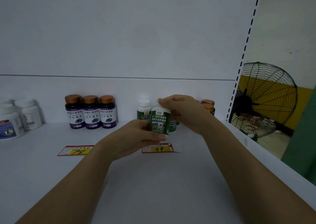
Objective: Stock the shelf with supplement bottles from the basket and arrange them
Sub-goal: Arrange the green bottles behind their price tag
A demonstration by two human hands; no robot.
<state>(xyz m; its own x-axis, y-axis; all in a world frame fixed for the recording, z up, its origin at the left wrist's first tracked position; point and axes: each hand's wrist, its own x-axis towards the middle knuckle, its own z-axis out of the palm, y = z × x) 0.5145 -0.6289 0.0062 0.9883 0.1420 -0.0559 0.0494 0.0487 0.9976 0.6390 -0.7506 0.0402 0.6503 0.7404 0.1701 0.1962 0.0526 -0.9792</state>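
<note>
Green-label bottle (159, 122): left hand (136, 135) grasps its body, right hand (184, 110) grips its cap, toward the shelf (153, 181) back edge.

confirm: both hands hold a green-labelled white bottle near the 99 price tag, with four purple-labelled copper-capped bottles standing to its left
No: the head view shows three purple-labelled copper-capped bottles, not four. The left hand and right hand hold the green-labelled white bottle near the 99 price tag.
</note>
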